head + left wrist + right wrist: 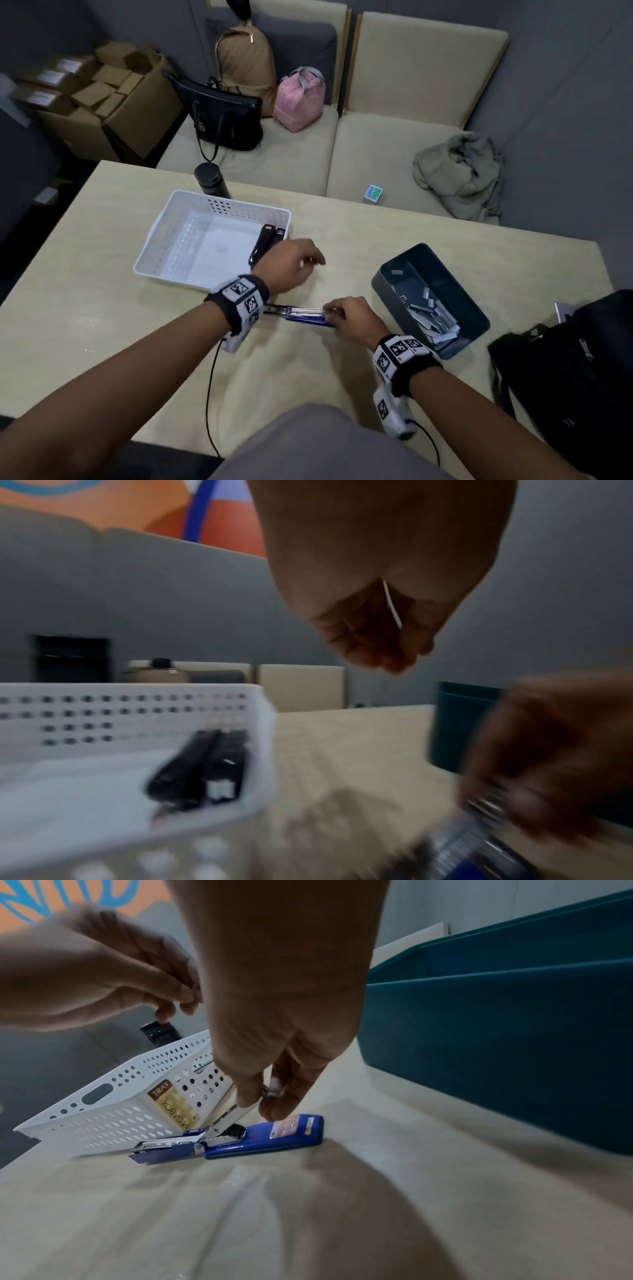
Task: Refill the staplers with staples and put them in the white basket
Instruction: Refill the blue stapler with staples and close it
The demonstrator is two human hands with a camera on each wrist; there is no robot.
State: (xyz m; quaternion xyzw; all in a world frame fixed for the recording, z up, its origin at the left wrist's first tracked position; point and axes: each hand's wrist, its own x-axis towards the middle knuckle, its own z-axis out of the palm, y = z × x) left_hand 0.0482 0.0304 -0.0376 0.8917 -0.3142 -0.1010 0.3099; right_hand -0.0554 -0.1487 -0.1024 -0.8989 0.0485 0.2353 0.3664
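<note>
A blue stapler (301, 317) (267, 1137) lies open on the table, just in front of the white basket (164, 233) (113, 1118). My right hand (337, 313) (263, 1104) pinches the end of its raised metal arm. My left hand (308, 263) (387, 656) hovers above the basket's near right corner, fingers curled on what looks like a thin strip of staples. Two black staplers (265, 240) (205, 764) lie against the right wall inside the basket. A dark teal bin (387, 281) (496, 1042) to the right holds several loose staple strips (431, 318).
A black flask (212, 180) stands at the table's far edge behind the basket. A black bag (565, 359) sits at the table's right end. Beyond the table, the bench carries bags, a green jacket (459, 171) and a small box (373, 193).
</note>
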